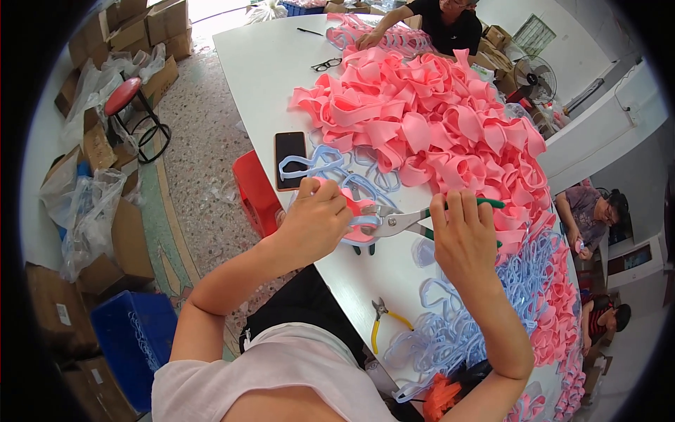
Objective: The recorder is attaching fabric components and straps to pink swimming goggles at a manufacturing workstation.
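My left hand (318, 219) is closed on a pink strap (361, 208) with a pale blue plastic piece at its edge. My right hand (464, 239) grips the green-handled pliers (398, 222), whose metal jaws meet the strap beside my left fingers. Whether the jaws are fully closed is hard to make out. Just beyond my left hand lie several pale blue plastic loops (327, 160), partly over a dark phone (290, 156). A large heap of pink straps (415, 119) rises past both hands. Under my right forearm spreads a tangle of pale blue loops (457, 330).
Yellow-handled cutters (383, 320) lie near the front edge of the white table (253, 77). Glasses (326, 65) and a pen (309, 32) rest farther back. A red stool (254, 193) stands by the left edge; a blue bin (133, 344) is on the floor. Other people work across and right.
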A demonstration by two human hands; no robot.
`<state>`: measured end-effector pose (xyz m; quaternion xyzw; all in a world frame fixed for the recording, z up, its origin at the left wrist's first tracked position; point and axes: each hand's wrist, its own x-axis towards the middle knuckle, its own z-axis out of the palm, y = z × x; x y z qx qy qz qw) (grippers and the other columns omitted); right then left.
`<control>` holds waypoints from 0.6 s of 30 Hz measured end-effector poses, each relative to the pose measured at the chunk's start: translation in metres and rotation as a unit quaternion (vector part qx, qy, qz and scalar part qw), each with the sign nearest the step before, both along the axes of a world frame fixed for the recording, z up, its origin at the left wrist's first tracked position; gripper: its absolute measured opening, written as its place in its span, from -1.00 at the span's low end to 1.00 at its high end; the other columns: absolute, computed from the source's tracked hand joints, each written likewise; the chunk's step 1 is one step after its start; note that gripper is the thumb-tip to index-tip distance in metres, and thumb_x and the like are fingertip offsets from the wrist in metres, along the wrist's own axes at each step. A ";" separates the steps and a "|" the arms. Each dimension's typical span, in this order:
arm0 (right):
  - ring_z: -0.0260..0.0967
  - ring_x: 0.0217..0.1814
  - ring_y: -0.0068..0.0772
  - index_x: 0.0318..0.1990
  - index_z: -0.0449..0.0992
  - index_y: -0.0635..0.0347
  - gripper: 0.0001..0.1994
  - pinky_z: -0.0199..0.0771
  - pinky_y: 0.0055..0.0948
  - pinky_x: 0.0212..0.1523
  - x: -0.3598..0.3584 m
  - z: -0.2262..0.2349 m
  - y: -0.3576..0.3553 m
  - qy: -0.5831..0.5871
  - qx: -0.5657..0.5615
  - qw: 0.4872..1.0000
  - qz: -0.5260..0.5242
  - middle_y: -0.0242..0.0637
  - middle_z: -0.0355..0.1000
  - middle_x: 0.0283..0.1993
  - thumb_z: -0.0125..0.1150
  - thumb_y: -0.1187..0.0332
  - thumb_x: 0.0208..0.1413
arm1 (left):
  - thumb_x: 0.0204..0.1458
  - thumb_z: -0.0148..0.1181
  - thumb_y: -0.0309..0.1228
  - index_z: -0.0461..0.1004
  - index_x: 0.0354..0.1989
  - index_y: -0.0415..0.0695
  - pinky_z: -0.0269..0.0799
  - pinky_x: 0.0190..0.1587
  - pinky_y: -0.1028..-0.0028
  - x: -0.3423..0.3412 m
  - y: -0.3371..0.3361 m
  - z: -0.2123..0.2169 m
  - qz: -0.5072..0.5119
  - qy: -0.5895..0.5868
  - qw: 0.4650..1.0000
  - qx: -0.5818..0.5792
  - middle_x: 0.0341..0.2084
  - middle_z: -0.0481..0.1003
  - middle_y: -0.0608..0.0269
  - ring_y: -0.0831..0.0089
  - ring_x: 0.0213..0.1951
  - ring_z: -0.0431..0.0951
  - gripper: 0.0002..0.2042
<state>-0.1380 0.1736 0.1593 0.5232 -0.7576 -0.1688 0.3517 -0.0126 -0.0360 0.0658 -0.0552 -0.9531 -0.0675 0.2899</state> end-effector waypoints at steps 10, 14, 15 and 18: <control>0.26 -0.31 -0.36 -0.45 0.38 0.15 -0.90 0.18 -0.39 -0.40 -0.004 0.005 -0.007 0.053 0.082 0.994 0.053 -0.33 0.27 -0.46 0.10 0.34 -0.03 | -0.18 0.26 -0.37 0.52 -0.48 -0.17 0.11 0.01 0.22 0.002 0.002 0.007 -0.048 0.004 0.997 -0.056 -0.44 0.47 0.23 0.30 -0.14 0.35 -0.85; 0.28 -0.35 -0.38 -0.47 0.36 0.13 -0.91 0.19 -0.43 -0.43 -0.017 0.004 -0.003 0.005 0.105 0.991 0.084 -0.36 0.27 -0.48 0.09 0.36 -0.06 | -0.18 0.35 -0.34 0.53 -0.33 -0.13 0.18 0.01 0.25 0.005 -0.002 0.018 -0.091 -0.052 0.993 0.049 -0.24 0.44 0.19 0.26 -0.11 0.36 -0.76; 0.28 -0.35 -0.38 -0.47 0.36 0.13 -0.91 0.19 -0.43 -0.43 -0.020 0.003 0.001 0.007 0.105 0.991 0.083 -0.36 0.27 -0.48 0.09 0.36 -0.06 | -0.18 0.35 -0.34 0.53 -0.33 -0.13 0.18 0.01 0.25 0.005 -0.007 0.019 -0.092 -0.050 0.993 0.049 -0.24 0.44 0.19 0.26 -0.11 0.36 -0.76; 0.28 -0.35 -0.39 -0.47 0.37 0.12 -0.93 0.20 -0.41 -0.43 -0.025 0.002 0.013 -0.023 0.081 0.993 0.086 -0.36 0.28 -0.48 0.09 0.37 -0.07 | -0.10 0.34 -0.43 0.54 -0.16 -0.08 0.27 0.00 0.35 0.012 -0.032 0.014 -0.112 0.079 0.963 0.233 -0.19 0.43 0.21 0.28 -0.05 0.38 -0.72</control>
